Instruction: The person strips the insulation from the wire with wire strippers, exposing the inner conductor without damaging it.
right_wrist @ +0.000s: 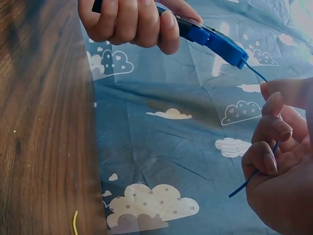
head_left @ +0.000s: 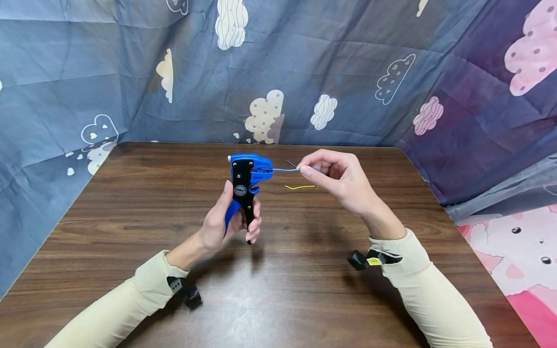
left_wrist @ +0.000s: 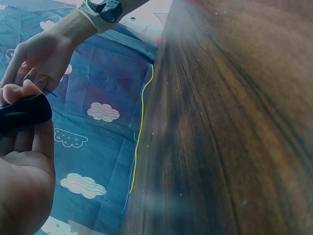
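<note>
My left hand (head_left: 217, 220) grips a black and blue wire stripper (head_left: 241, 175) by its handles, holding it upright above the table with its nose toward the right. A thin blue wire (head_left: 285, 169) runs from the stripper's nose to my right hand (head_left: 344, 181), which pinches it between thumb and index finger. In the right wrist view, the tail of the blue wire (right_wrist: 238, 190) passes across the palm and sticks out below the curled fingers. The wire's other end is hidden inside the nose.
A yellow wire (head_left: 302, 187) lies on the brown wooden table (head_left: 143, 208) behind the hands. Beside it in the left wrist view lies another blue wire (left_wrist: 128, 191). A cloud-patterned curtain (head_left: 196, 111) hangs along the table's far edge and continues on the right.
</note>
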Motion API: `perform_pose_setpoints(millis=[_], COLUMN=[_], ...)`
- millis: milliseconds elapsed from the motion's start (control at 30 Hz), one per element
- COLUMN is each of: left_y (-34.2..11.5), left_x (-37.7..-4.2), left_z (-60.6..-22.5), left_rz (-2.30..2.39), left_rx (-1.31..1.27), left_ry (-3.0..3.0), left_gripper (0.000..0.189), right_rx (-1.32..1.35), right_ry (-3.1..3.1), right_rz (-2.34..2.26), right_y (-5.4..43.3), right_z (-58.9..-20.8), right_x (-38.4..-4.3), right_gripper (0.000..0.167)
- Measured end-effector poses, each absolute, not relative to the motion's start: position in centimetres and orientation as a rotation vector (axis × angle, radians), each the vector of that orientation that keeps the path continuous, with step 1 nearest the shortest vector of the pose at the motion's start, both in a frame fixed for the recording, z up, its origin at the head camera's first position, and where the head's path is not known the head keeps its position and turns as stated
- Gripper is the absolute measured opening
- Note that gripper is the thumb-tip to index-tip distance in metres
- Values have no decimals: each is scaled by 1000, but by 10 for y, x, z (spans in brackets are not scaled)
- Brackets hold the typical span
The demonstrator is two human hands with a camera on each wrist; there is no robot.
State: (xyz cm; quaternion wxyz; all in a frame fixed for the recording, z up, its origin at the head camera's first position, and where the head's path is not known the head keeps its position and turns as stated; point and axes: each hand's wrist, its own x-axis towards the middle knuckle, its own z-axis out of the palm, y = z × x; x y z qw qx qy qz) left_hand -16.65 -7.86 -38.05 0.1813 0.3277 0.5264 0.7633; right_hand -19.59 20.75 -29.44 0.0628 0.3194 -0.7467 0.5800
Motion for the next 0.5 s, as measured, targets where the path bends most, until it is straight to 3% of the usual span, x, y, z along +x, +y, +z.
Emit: perform_pose_setpoints(millis=[500], left_y=[-80], left_x=[-168], left_z=[-383], left_rz=[2173], left_rx=[908], left_ry=[1470], left_gripper=[80], right_rx=[934], right_ry=[-2273], right_rz=[1721], right_y=[203], right_z=[-296], right_x=[-195], right_gripper=[14])
